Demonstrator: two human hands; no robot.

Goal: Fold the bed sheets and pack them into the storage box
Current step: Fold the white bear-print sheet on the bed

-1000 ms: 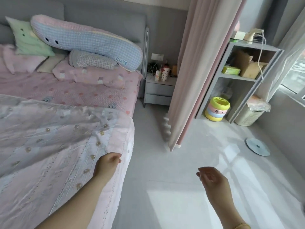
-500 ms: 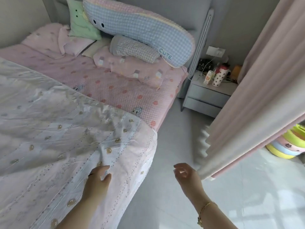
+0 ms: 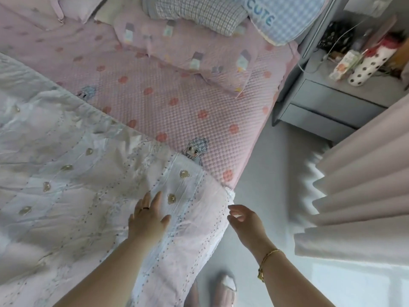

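The left hand [image 3: 147,220] lay flat, fingers spread, near the corner of the sheet [image 3: 66,196], while the right hand [image 3: 245,221], fingers loosely curled, hovered just beside its edge over open floor [image 3: 274,165].

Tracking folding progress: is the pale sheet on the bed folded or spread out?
Spread out: the pale sheet lies flat across the bed, its edge draping over the side.
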